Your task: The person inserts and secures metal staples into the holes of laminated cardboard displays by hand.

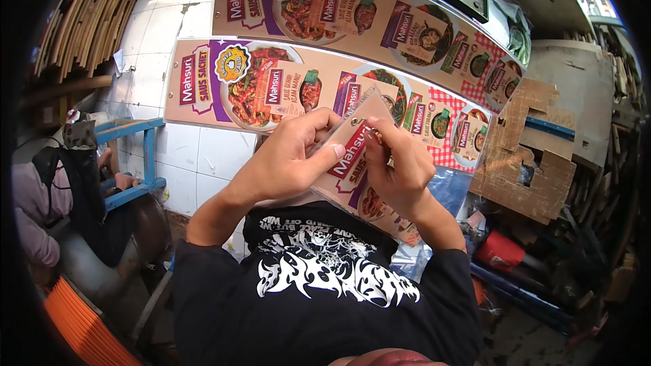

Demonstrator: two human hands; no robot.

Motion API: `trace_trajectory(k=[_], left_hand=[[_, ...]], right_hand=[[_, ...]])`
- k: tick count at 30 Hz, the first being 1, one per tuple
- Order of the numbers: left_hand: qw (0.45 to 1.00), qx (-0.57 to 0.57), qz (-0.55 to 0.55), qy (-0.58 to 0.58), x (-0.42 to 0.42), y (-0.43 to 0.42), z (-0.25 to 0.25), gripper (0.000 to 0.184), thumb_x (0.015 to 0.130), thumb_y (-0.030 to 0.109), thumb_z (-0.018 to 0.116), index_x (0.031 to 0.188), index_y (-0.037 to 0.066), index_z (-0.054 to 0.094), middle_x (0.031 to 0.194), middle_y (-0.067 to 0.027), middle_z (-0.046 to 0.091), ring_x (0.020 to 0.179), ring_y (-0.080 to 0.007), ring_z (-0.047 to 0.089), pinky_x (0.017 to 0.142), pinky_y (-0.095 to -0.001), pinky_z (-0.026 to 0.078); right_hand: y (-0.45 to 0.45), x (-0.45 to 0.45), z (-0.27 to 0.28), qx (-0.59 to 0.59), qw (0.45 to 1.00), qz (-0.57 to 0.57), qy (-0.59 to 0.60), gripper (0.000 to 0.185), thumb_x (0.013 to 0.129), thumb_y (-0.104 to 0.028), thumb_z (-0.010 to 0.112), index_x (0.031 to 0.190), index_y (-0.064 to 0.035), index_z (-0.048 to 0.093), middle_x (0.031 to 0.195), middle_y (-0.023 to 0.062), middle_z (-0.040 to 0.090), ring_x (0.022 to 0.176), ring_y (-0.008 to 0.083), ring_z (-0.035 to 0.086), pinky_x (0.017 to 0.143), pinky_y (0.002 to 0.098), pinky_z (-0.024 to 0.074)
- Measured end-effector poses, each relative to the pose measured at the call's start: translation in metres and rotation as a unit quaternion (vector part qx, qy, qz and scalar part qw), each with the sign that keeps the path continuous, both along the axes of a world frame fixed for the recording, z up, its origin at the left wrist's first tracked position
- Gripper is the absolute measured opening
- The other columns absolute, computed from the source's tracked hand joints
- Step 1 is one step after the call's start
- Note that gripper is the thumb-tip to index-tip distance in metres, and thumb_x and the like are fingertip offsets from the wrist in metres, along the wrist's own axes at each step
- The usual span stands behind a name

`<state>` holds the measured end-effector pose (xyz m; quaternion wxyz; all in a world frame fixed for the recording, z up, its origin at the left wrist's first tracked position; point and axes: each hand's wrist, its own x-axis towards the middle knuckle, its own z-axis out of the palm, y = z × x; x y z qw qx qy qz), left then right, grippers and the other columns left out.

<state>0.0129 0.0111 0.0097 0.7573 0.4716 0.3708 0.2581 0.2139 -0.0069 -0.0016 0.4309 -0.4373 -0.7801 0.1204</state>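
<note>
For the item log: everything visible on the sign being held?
The sign is a flat beige strip with a red Mahsuri label, purple edging and a food picture. A clear, plastic-looking cover reaches past the print; a metal ring sits near the upper end. It slants above the black shirt. The left grip holds its left edge, thumb on the face; the right grip hides part of it.

"Mahsuri" and "SAUS" show on the held placard (352, 169), "Mahsuri SAUS SACHET" on the near placard (295, 88) and far placard (373, 10).
</note>
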Motion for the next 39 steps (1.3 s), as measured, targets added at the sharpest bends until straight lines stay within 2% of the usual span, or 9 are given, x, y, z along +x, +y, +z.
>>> trace_trajectory(k=[6,10,18,22,28,30,34,36,39], left_hand=[[0.999,0.021,0.003,-0.025,0.002,-0.004,0.005,0.031,0.093,0.002,0.054,0.122,-0.006,0.048,0.106,-0.0094,0.062,0.099,-0.0102,0.060,0.087,-0.0263,0.049],[0.999,0.022,0.006,-0.025,0.002,-0.005,0.005,0.035,0.092,0.002,0.055,0.126,-0.005,0.047,0.109,-0.0108,0.062,0.102,-0.0117,0.061,0.090,-0.0274,0.049],[0.999,0.014,0.012,-0.027,0.001,-0.005,0.007,0.053,0.092,0.003,0.055,0.140,-0.005,0.034,0.123,-0.0174,0.058,0.113,-0.0190,0.058,0.097,-0.0330,0.047],[1.000,0.004,0.013,-0.028,0.001,-0.005,0.007,0.053,0.092,0.003,0.055,0.140,-0.005,0.034,0.124,-0.0176,0.058,0.113,-0.0194,0.058,0.097,-0.0332,0.047],[0.999,0.015,0.016,-0.025,0.002,-0.007,0.009,0.053,0.092,0.002,0.055,0.140,-0.006,0.034,0.121,-0.0176,0.060,0.111,-0.0185,0.059,0.095,-0.0326,0.047],[0.998,0.042,0.042,-0.016,0.003,-0.010,0.006,0.050,0.090,-0.001,0.056,0.137,-0.006,0.039,0.109,-0.0154,0.065,0.103,-0.0132,0.061,0.088,-0.0270,0.048],[0.998,0.051,0.040,-0.010,0.001,-0.010,0.003,0.052,0.088,-0.001,0.057,0.137,-0.006,0.039,0.108,-0.0155,0.066,0.101,-0.0128,0.061,0.087,-0.0266,0.048],[0.996,0.082,0.036,-0.013,0.000,-0.010,0.001,0.055,0.086,-0.001,0.057,0.138,-0.006,0.038,0.110,-0.0151,0.066,0.101,-0.0120,0.061,0.086,-0.0266,0.048],[0.997,0.050,0.022,-0.051,-0.003,-0.011,0.001,0.059,0.085,-0.002,0.056,0.140,-0.005,0.036,0.112,-0.0154,0.065,0.101,-0.0121,0.061,0.087,-0.0265,0.048]], right_hand=[[0.003,-0.001,0.000,0.028,0.999,0.007,-0.031,0.025,0.079,0.008,0.069,0.102,0.0043,0.063,0.075,0.0109,0.062,0.052,0.0211,0.054,0.050,0.0315,0.0444],[0.004,-0.001,-0.004,0.041,0.999,0.006,-0.019,0.026,0.078,0.008,0.069,0.102,0.0041,0.063,0.073,0.0102,0.060,0.051,0.0208,0.053,0.049,0.0314,0.0438],[0.002,-0.002,-0.008,0.037,0.999,0.000,0.025,0.025,0.078,0.009,0.068,0.102,0.0045,0.061,0.074,0.0116,0.061,0.051,0.0217,0.054,0.049,0.0318,0.0439],[0.003,-0.001,-0.006,0.028,1.000,0.007,0.010,0.024,0.079,0.009,0.068,0.101,0.0045,0.061,0.075,0.0124,0.062,0.051,0.0221,0.054,0.049,0.0319,0.0440],[0.003,0.000,-0.008,0.041,0.999,0.020,-0.022,0.030,0.074,0.010,0.068,0.103,0.0044,0.062,0.069,0.0097,0.056,0.051,0.0216,0.052,0.048,0.0322,0.0430],[0.004,0.001,-0.011,0.049,0.998,0.018,-0.033,0.024,0.079,0.008,0.069,0.102,0.0003,0.064,0.076,0.0114,0.066,0.050,0.0196,0.055,0.046,0.0301,0.0419],[0.005,-0.001,-0.007,0.041,0.998,0.024,-0.040,0.025,0.079,0.008,0.069,0.102,0.0007,0.064,0.075,0.0113,0.065,0.050,0.0208,0.054,0.046,0.0309,0.0414],[0.006,-0.002,-0.007,0.031,0.999,0.022,-0.006,0.027,0.078,0.008,0.067,0.104,0.0029,0.063,0.075,0.0116,0.062,0.053,0.0218,0.055,0.049,0.0319,0.0434],[-0.001,-0.002,-0.013,-0.016,0.998,-0.021,0.049,0.024,0.080,0.006,0.068,0.103,0.0014,0.064,0.077,0.0116,0.065,0.053,0.0210,0.056,0.049,0.0313,0.0440]])
